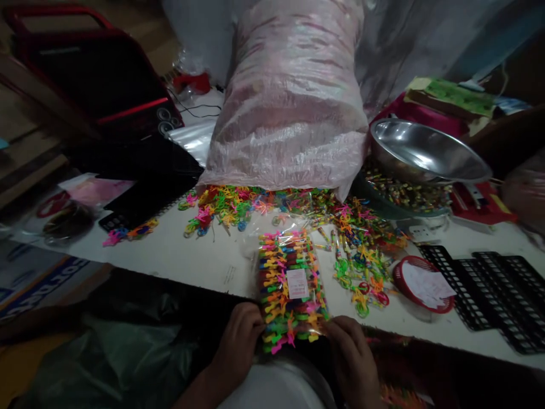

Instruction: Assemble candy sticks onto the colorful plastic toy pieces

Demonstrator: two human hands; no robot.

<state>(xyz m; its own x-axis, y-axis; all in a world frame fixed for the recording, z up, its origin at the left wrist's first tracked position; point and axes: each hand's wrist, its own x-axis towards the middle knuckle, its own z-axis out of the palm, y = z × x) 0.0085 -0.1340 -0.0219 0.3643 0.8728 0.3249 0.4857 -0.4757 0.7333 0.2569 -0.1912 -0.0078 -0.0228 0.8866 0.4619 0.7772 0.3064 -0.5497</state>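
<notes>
A clear plastic bag [279,284] packed with rows of small colourful plastic pieces lies over the table's front edge. A white printed label [297,283] shows on its upper face. My left hand [242,332] grips the bag's lower left edge, fingers closed. At the lower right edge my right hand [352,355] pinches the bag between thumb and fingers. Loose colourful plastic pieces [361,264] lie on the table right of the bag, and more of them [230,207] are heaped behind it.
A large whitish sack [289,108] stands at the back. To its right a steel bowl [430,150] tilts above a heap of small pieces. A red basket [402,278] with paper and black grid trays [489,289] are at right. A red-framed speaker [97,79] stands at left.
</notes>
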